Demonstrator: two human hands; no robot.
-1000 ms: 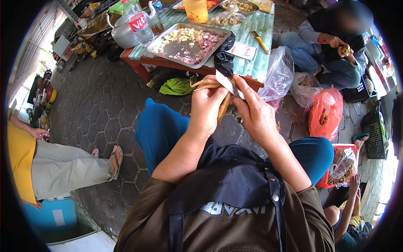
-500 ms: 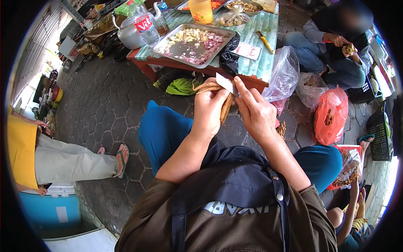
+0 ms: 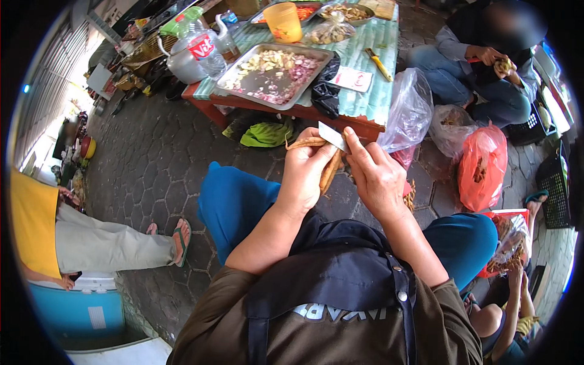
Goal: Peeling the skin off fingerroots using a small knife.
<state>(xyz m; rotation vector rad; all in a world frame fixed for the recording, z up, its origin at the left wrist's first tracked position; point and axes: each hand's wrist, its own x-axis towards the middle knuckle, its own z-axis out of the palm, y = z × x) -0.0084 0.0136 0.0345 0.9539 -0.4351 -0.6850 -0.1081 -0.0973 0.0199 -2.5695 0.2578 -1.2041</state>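
Table beyond hands, red-labelled bottle

A dark navy apron, its right strap set with round metal snaps, overlies a brown shirt; pale lettering borders the apron, blue legwear flanking it.

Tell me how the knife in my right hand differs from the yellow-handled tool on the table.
The held knife is up in your right hand, while the yellow-handled tool lies on the table. The held knife shows a broad, pale blade, its handle hidden by your hand; the yellow-handled tool shows its bright handle plainly. The held knife is close against brown roots; the yellow-handled tool is untouched.
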